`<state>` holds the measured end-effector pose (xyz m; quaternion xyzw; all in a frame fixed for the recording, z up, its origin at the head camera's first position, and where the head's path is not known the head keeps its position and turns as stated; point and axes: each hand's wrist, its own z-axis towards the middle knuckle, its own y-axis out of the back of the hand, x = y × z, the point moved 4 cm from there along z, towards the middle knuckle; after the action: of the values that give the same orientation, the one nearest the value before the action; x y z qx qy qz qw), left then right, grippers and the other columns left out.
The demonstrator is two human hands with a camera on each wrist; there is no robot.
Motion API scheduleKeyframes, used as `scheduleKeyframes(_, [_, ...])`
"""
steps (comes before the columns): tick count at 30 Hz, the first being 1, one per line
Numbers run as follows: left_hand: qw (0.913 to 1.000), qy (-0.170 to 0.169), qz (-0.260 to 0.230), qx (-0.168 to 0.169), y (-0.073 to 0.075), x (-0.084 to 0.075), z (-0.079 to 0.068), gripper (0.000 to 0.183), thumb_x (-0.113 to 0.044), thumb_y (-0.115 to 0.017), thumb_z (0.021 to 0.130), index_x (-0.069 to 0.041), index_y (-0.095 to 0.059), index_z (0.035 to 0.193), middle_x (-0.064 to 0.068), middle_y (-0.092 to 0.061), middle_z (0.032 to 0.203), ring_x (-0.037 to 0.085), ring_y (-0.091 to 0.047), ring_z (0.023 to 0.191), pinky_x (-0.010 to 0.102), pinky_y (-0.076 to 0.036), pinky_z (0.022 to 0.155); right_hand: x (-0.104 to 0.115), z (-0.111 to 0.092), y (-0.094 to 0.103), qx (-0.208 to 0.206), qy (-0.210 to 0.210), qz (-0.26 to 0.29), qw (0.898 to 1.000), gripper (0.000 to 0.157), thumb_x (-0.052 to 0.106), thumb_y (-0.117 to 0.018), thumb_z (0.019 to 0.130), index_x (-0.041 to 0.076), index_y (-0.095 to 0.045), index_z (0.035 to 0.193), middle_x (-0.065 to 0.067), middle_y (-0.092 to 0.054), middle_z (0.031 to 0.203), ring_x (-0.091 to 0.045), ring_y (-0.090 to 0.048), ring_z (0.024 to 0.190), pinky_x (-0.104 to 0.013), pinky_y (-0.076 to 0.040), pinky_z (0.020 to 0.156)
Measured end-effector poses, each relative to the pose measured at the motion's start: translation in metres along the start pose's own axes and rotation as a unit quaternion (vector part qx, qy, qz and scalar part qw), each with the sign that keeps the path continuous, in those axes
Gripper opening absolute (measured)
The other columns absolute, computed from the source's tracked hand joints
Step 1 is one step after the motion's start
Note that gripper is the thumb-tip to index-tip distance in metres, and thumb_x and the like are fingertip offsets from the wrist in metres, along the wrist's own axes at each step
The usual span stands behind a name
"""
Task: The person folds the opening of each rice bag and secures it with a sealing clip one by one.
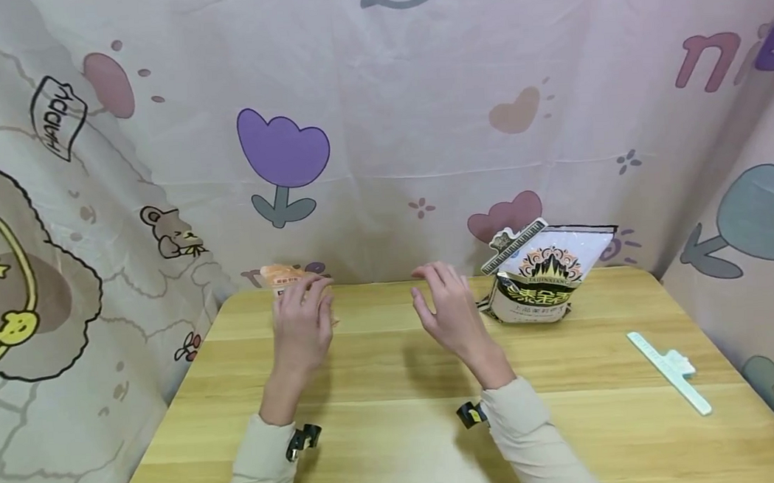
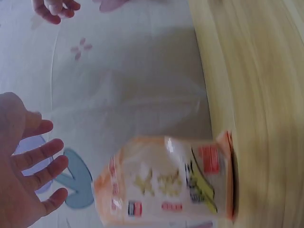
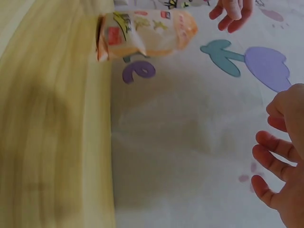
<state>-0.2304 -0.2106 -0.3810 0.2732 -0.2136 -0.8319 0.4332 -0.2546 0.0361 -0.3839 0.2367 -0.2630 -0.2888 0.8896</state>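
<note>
Weight probably sits low in the white bag [image 1: 539, 304], right of centre in the head view on the tabletop [image 1: 386, 448]: its base bulges, while the upper film looks limp, with a clip [image 1: 515, 247] set slantwise at its upper left. Cupping the filled base seems safer than lifting by the clip. "TAIJINXIANG" can be read above bold Chinese characters. Upright at left of centre, largely hidden there by the left hand [image 1: 302, 324], the orange bag [image 2: 156, 187] should be lighter, its film soft and slippery; a squeeze around its middle looks the surest hold. Its print is too blurred to read. Both hands, the left and the right hand [image 1: 451, 311], hover with fingers loosely bent and apart, holding nothing. A mint clip [image 1: 668, 372] lies at lower right. "HAPPY" is lettered on the backdrop [image 1: 379, 116], upper left.
</note>
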Motion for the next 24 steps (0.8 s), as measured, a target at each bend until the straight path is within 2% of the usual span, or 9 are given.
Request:
scheduleKeyframes(5, [1.0000, 0.003, 0.008, 0.002, 0.013, 0.024, 0.000, 0.019, -0.012, -0.067, 0.100, -0.004, -0.070, 0.117, 0.016, -0.065, 0.124, 0.039, -0.059, 0.110, 0.058, -0.040, 0.091, 0.011, 0.008, -0.026, -0.005, 0.016, 0.021, 1.000, 0.019, 0.012, -0.066, 0.097, 0.004, -0.067, 0.114, -0.008, -0.063, 0.111, -0.027, -0.059, 0.105, -0.046, -0.047, 0.082])
scheduleKeyframes(11, [0.9996, 0.011, 0.027, 0.004, 0.026, 0.046, -0.004, 0.018, -0.010, -0.066, 0.099, -0.002, -0.070, 0.115, 0.017, -0.066, 0.121, 0.038, -0.059, 0.104, 0.055, -0.041, 0.083, 0.034, 0.022, -0.058, 0.011, 0.034, 0.032, 0.999, 0.018, 0.013, -0.068, 0.097, 0.006, -0.066, 0.114, -0.008, -0.064, 0.111, -0.026, -0.059, 0.101, -0.042, -0.046, 0.075])
scheduleKeyframes(17, [0.9981, 0.016, 0.059, 0.001, 0.031, 0.068, 0.006, 0.020, -0.013, -0.063, 0.102, -0.001, -0.068, 0.117, 0.020, -0.065, 0.123, 0.043, -0.056, 0.110, 0.058, -0.039, 0.084, 0.048, 0.037, -0.085, 0.017, 0.034, 0.027, 0.999, 0.019, 0.014, -0.069, 0.097, 0.007, -0.066, 0.114, -0.006, -0.064, 0.111, -0.024, -0.059, 0.103, -0.039, -0.046, 0.076])
scheduleKeyframes(24, [0.9951, 0.030, 0.092, 0.022, 0.027, 0.091, 0.017, 0.022, -0.015, -0.062, 0.102, -0.005, -0.066, 0.122, 0.020, -0.061, 0.125, 0.043, -0.053, 0.112, 0.059, -0.037, 0.086, 0.063, 0.054, -0.115, 0.033, 0.039, 0.020, 0.998, 0.019, 0.016, -0.070, 0.097, 0.008, -0.067, 0.114, -0.006, -0.065, 0.111, -0.023, -0.059, 0.102, -0.037, -0.047, 0.077])
